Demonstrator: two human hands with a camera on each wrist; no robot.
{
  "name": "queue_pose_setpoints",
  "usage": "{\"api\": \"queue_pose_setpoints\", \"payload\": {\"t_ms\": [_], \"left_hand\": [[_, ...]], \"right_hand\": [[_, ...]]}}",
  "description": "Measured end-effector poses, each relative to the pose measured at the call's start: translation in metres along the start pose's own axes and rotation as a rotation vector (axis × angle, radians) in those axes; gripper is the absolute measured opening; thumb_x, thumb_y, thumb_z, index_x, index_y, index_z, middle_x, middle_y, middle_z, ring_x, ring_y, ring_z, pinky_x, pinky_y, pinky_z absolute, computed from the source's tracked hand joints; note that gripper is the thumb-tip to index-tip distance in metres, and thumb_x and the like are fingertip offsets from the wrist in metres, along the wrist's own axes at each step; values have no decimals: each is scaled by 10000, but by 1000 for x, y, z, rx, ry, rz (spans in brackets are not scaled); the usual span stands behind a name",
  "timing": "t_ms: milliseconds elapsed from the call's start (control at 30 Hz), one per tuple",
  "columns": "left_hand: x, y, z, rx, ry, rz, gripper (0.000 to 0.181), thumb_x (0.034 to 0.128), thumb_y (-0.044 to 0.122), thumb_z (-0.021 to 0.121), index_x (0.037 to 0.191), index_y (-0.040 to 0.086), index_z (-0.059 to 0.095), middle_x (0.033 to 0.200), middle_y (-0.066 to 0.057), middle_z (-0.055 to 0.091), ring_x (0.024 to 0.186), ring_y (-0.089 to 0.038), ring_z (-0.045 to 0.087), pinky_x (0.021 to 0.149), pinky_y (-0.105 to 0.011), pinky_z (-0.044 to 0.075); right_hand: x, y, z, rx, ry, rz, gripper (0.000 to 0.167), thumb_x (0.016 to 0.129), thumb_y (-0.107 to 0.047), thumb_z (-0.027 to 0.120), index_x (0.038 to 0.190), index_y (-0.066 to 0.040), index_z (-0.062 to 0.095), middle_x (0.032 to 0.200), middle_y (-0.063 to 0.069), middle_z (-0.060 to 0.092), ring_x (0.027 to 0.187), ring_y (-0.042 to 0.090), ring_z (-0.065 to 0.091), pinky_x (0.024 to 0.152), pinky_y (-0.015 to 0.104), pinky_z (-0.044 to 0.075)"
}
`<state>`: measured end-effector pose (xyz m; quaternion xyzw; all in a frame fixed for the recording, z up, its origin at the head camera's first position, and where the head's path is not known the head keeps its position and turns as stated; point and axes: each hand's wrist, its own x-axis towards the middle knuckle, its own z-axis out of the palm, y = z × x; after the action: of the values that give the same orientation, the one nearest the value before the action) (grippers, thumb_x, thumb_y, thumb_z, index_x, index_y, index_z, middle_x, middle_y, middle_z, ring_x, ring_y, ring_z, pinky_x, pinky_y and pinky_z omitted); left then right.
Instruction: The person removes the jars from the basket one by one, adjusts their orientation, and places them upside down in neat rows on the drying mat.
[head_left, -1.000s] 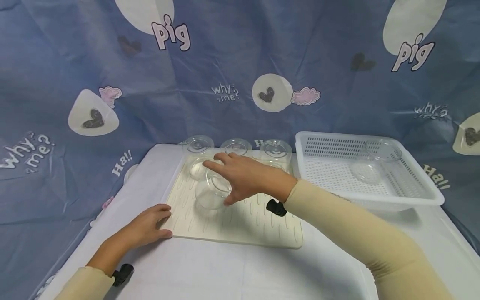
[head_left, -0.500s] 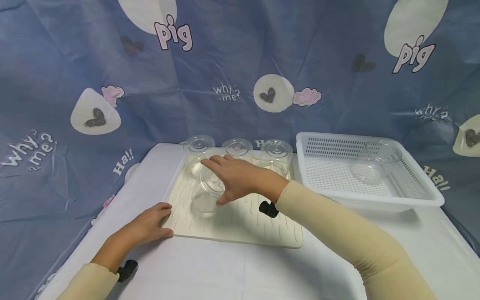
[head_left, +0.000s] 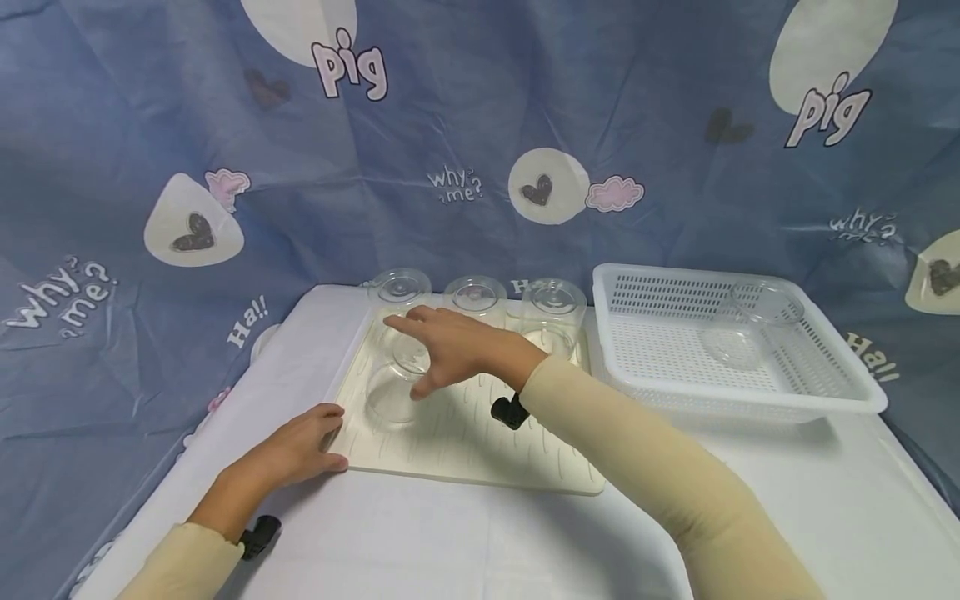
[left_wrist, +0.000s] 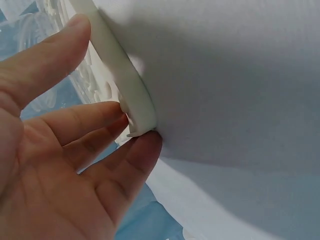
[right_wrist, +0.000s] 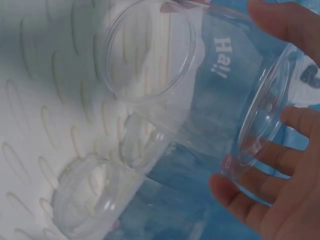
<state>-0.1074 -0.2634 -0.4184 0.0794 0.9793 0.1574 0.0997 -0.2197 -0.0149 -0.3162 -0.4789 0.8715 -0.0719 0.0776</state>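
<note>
My right hand (head_left: pixel 450 350) holds a clear cup (head_left: pixel 386 398) upside down by its base, over the left half of a cream ribbed drying mat (head_left: pixel 495 454). In the right wrist view the fingers curve round the base of the cup (right_wrist: pixel 220 95), its open rim facing the mat; whether the rim touches, I cannot tell. My left hand (head_left: pixel 296 446) grips the mat's near left corner, thumb on one edge and fingers on the other, as the left wrist view shows at the mat's edge (left_wrist: pixel 122 75).
Several upturned clear cups stand behind the held one, including a back-row cup (head_left: pixel 553 300) at the right. Right of the mat, a white perforated basket (head_left: pixel 750 396) contains a clear cup (head_left: pixel 761 304) lying on its side. A printed blue cloth (head_left: pixel 480 217) hangs behind the table.
My right hand has moved a little to the left with the cup over the mat. The left hand keeps its place at the corner.
</note>
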Motion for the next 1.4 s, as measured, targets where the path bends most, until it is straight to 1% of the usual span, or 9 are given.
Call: {"api": "queue_pose_setpoints", "payload": {"t_ms": [200, 433, 533, 700, 767, 900, 1100, 1200, 1400], "left_hand": [[0, 1, -1, 7, -5, 22, 668, 799, 232, 826, 1283, -148, 565, 1407, -271, 496, 1308, -492, 483, 1066, -579, 442], [0, 0, -3, 11, -10, 8, 684, 802, 256, 825, 1295, -140, 562, 1420, -262, 488, 1311, -484, 484, 1060, -579, 447], [-2, -2, -2, 36, 6, 45, 670, 810, 268, 815, 1286, -136, 572, 1411, -278, 503, 1298, -492, 491, 1051, -585, 449], [-10, -5, 3, 95, 48, 141, 588, 838, 244, 784, 1247, -138, 603, 1375, -312, 536, 1273, -504, 505, 1037, -589, 458], [-11, -4, 4, 96, 54, 153, 558, 862, 236, 760, 1250, -134, 606, 1381, -302, 541, 1281, -494, 508, 1044, -585, 458], [-9, -2, 4, 105, 63, 161, 516, 888, 226, 729, 1247, -127, 614, 1374, -279, 562, 1270, -480, 528, 1040, -579, 465], [-5, -1, 4, 160, 84, 191, 477, 860, 189, 755, 1197, -128, 642, 1300, -265, 604, 1236, -459, 544, 1025, -554, 481], [-6, 0, 4, 161, 73, 180, 481, 866, 185, 749, 1209, -131, 633, 1313, -270, 592, 1250, -461, 534, 1030, -557, 477], [-8, 1, 4, 121, 32, 141, 513, 897, 194, 714, 1272, -134, 590, 1381, -288, 539, 1287, -483, 507, 1043, -582, 460]], "right_hand": [[8, 3, 5, 68, -4, 28, 1062, 775, -463, 806, 1596, -189, 192, 1547, 101, 385, 1401, 284, 444, 1159, 411, 413], [17, 3, 6, 91, 21, 27, 1047, 777, -458, 802, 1591, -163, 213, 1539, 123, 378, 1406, 288, 430, 1159, 411, 412], [20, 2, 7, 85, 26, 23, 1025, 778, -449, 798, 1588, -172, 235, 1501, 130, 403, 1362, 281, 459, 1126, 398, 438], [24, -1, 9, 67, 6, 20, 1009, 766, -464, 796, 1583, -206, 262, 1448, 104, 456, 1301, 262, 496, 1082, 378, 463], [26, -3, 9, 60, -3, 25, 1004, 768, -471, 795, 1582, -223, 262, 1448, 93, 460, 1304, 252, 494, 1086, 368, 459], [29, -5, 10, 34, -12, 47, 991, 775, -485, 785, 1582, -253, 260, 1469, 76, 450, 1332, 241, 476, 1106, 355, 445], [31, -7, 9, 52, -8, 70, 992, 778, -488, 780, 1583, -236, 257, 1503, 79, 438, 1359, 268, 461, 1124, 374, 435], [33, -7, 10, 64, -2, 80, 1001, 775, -488, 781, 1583, -218, 254, 1521, 79, 429, 1376, 276, 453, 1142, 378, 423], [35, -7, 13, 77, 10, 90, 985, 777, -493, 781, 1574, -202, 281, 1536, 81, 420, 1390, 285, 445, 1153, 396, 413]]}}
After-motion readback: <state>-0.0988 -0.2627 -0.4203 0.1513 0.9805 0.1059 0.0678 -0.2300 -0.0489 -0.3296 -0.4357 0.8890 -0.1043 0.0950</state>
